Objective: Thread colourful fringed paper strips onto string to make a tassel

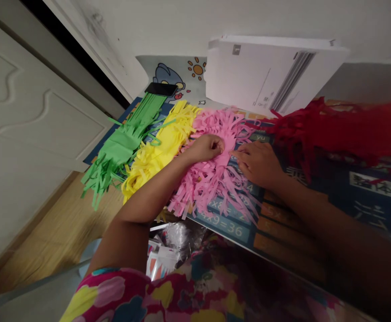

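Table (pixel 316 232) with printed multiplication mat: fringed paper strips side by side, green fringe (pixel 121 147), yellow fringe (pixel 158 152), pink fringe (pixel 212 174), red fringe (pixel 342 129). Left hand (pixel 208 147) fisted, pressing on pink fringe; right hand (pixel 258 163) flat at its edge, fingertips touching. White box (pixel 269 71) behind. Black phone (pixel 161 88) atop green fringe's far end.
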A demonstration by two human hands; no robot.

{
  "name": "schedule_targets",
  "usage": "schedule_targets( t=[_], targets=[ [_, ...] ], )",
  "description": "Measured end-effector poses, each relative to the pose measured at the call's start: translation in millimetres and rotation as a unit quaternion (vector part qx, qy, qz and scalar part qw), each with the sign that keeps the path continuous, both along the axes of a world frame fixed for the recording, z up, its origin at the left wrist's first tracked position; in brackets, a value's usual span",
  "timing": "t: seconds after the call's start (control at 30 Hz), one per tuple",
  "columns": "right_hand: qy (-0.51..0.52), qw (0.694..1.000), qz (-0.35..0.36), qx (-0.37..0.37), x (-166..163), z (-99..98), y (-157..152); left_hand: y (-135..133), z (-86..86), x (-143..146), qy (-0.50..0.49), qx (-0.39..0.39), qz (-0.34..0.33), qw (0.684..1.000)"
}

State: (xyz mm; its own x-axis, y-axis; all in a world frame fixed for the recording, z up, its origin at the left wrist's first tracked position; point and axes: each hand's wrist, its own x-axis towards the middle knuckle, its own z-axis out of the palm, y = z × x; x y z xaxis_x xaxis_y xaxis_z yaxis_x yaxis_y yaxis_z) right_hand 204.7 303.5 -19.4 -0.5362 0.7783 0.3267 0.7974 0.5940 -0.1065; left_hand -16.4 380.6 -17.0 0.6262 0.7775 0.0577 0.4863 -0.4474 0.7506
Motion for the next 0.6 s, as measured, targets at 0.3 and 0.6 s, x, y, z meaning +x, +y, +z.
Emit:
schedule_targets(
  t=[0.3,0.6],
  targets=[
    [0.006,1.000,-0.002,-0.001,-0.1,-6.0,2.0,-0.4,-1.4,-1.0,-0.005,0.007,-0.003,1.000],
    [-0.061,0.998,0.002,-0.029,-7.1,-4.8,5.3,-8.0,16.4,8.8,0.070,0.043,0.033,0.996]
  ],
)
